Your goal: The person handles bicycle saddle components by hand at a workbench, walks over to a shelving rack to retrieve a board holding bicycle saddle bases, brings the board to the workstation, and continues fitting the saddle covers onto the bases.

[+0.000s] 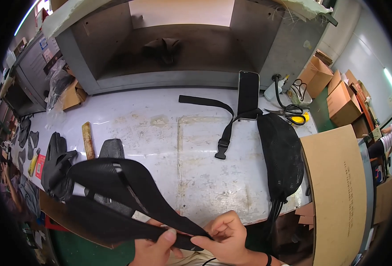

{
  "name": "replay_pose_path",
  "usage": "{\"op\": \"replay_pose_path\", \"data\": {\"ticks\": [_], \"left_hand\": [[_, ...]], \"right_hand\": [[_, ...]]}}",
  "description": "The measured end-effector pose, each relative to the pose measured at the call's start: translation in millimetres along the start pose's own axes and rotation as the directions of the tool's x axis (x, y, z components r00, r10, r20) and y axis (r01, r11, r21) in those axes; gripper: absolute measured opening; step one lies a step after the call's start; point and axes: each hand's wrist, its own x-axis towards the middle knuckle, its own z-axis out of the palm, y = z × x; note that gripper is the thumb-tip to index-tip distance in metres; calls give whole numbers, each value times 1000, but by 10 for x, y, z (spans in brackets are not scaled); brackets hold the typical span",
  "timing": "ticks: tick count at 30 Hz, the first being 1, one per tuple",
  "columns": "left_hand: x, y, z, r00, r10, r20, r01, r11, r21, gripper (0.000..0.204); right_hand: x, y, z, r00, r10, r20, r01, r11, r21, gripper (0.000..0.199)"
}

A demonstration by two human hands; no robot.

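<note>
I've got the black mesh panel pinched at its narrow end, low in view at the near edge of the workbench. It's a curved, padded piece with a thin strip running across it; the wide end fans out left over the pile of black cut pieces.

My left hand is clamped on the tip from below, thumb on top. My right hand is clamped on the same tip from the right, fingers curled and pressing the layers together. Hands nearly touching each other.

Progress, my read: early to mid. The panel looks like two layers being lined up at the tip; can't tell whether they are joined yet. One similar mesh piece lies at the right of the bench, partly hanging off the near edge, with a black webbing strap and buckle running from it across the bench; that one looks further along. The stack on the left suggests more pieces to go.

Further out: a phone propped upright at the back, scissors with black handles beside it, a wooden stick left of centre, a cardboard sheet on the right, cardboard boxes behind it.
</note>
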Motion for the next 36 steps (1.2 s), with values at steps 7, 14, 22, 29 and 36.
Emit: {"op": "replay_pose_path", "data": {"ticks": [7,14,22,29,36], "left_hand": [[25,-42,64,992,-57,109,85,958,-272,23],[146,-46,-283,877,88,472,-187,968,168,53],[293,2,-225,920,33,390,-195,902,385,26],[257,-51,-188,928,-51,369,66,997,-28,28],[306,-243,-439,922,-87,378,5,977,212,40]], "right_hand": [[66,-252,-49,981,160,106,-184,941,285,42],[233,-278,-10,940,331,-81,-210,751,626,38],[262,-295,168,888,436,145,-459,855,241,41],[189,-232,269,905,402,140,-418,776,473,42],[284,-426,147,820,505,269,-567,781,262,39]]}}
